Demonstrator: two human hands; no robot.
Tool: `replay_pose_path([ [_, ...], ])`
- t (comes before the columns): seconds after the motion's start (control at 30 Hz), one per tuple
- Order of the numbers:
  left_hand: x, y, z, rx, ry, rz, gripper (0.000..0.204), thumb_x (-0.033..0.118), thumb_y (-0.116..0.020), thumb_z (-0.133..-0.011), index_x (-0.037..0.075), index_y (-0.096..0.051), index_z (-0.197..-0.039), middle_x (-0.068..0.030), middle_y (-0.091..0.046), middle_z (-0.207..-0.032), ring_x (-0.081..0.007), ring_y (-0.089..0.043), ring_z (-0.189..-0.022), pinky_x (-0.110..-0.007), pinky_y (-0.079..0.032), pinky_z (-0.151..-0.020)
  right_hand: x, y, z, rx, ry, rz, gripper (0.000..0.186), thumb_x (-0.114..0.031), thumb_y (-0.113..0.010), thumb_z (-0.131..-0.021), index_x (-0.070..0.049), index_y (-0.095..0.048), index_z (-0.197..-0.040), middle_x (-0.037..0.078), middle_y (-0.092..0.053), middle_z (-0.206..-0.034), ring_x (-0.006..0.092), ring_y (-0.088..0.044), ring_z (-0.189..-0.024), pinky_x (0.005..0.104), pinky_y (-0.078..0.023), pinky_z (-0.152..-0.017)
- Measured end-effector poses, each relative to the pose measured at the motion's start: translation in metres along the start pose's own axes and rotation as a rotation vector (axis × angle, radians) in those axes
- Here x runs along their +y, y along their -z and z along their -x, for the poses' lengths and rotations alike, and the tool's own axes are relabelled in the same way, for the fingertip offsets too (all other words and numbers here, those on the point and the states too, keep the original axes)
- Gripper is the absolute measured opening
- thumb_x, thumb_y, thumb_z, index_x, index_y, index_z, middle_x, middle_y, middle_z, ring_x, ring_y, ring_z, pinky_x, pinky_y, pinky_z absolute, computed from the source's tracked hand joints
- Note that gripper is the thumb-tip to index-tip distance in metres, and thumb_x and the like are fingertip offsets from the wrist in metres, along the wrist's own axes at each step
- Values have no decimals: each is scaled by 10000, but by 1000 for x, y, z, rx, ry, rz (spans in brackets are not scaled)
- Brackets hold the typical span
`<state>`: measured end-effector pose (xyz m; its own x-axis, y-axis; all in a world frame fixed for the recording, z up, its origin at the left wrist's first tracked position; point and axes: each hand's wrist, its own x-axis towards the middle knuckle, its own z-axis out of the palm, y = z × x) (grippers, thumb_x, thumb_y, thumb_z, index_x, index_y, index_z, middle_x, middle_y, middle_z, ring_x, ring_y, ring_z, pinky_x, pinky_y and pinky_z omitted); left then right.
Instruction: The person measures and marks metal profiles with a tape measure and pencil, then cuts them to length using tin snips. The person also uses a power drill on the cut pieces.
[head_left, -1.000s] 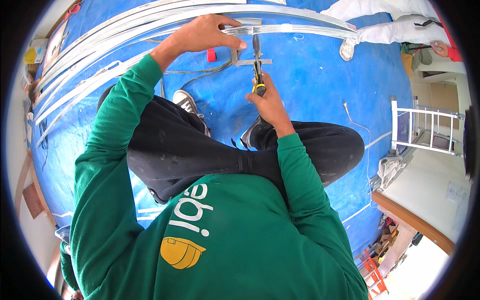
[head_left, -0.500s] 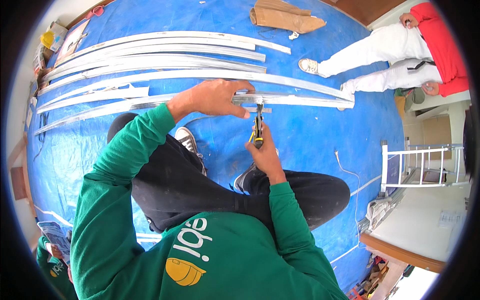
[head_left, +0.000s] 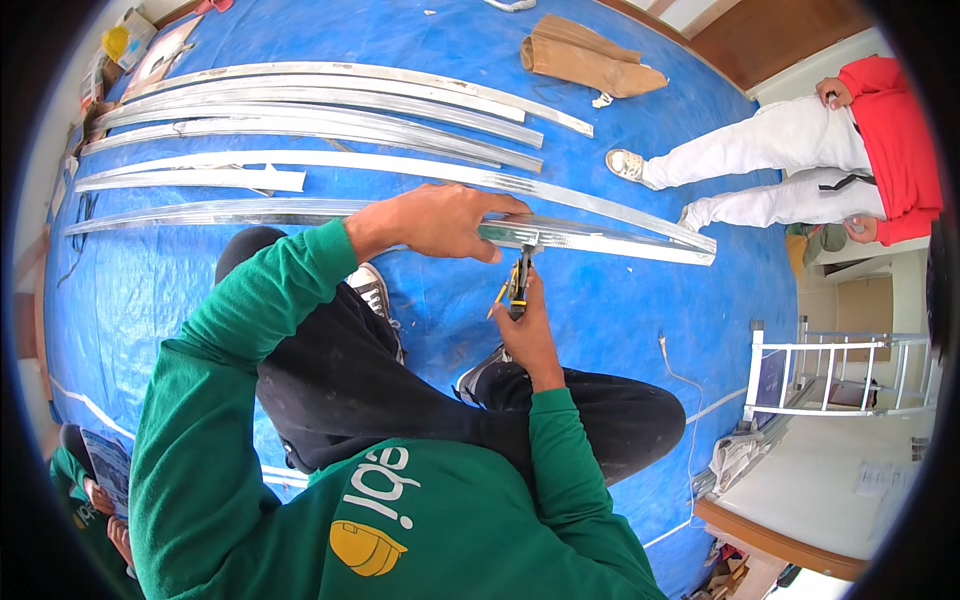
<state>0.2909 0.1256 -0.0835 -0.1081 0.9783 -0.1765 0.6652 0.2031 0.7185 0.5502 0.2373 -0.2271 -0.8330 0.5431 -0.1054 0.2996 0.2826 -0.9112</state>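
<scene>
A worker seated on a blue sheet [head_left: 590,350] steadies a long metal strip [head_left: 600,246] that lies crosswise ahead, its long axis running roughly from nine o'clock to just past three, bowed by the wide lens. The left hand [head_left: 445,222], the nearer of the two and directly on the metal, is clamped over the strip, thumb at the near edge and fingers across the far one. The right hand [head_left: 528,325], set at about five o'clock from the left, is wrapped around the handles of black-and-yellow snips [head_left: 519,278], which point to twelve o'clock, nearly square to the strip. Their tip meets its near side at between three and four o'clock from the left hand, just beside the thumb; whether the blades are parted cannot be told. More metal strips [head_left: 400,121] lie on the sheet toward eleven o'clock, while a co-worker in white trousers [head_left: 800,145] stands toward two o'clock, near the strip's far end.
</scene>
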Motion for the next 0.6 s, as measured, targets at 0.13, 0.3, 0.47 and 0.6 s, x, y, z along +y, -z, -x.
replay_pose_path([
  [0.13, -4, -4, -1, 24, -66, 22, 762, 332, -851, -914, 160, -592, -1610, -163, -746, -1440, -371, -748, -1239, -474, -572, -1070, 1, 1, 2, 8, 0, 4, 808, -62, -741, -988, -4, -334, -1684, 177, -568, -1460, 271, -577, -1333, 401, -484, -1147],
  [0.3, -10, -5, -6, -9, -86, 83, 760, 299, -848, -920, 146, -585, -1617, -165, -720, -1487, -375, -718, -1306, -463, -555, -1110, 3, 3, 1, 19, 58, 32, 856, -7, -696, -995, -9, -271, -1737, 220, -487, -1568, 318, -590, -1317, 417, -520, -1094],
  [0.47, -10, -13, 0, -37, -89, 91, 765, 249, -837, -928, 147, -565, -1636, -172, -704, -1512, -375, -711, -1319, -456, -544, -1127, 9, 5, 8, 29, 2, 26, 883, 1, -698, -990, -26, -257, -1755, 189, -500, -1542, 277, -603, -1226, 404, -532, -1065],
  [0.6, -7, -16, 3, -14, -92, 92, 758, 221, -819, -931, 150, -560, -1640, -177, -704, -1510, -375, -713, -1313, -456, -544, -1129, 14, 4, 15, -76, -83, 1, 900, 13, -711, -970, -33, -272, -1754, 172, -514, -1488, 245, -607, -1138, 387, -542, -1042],
])
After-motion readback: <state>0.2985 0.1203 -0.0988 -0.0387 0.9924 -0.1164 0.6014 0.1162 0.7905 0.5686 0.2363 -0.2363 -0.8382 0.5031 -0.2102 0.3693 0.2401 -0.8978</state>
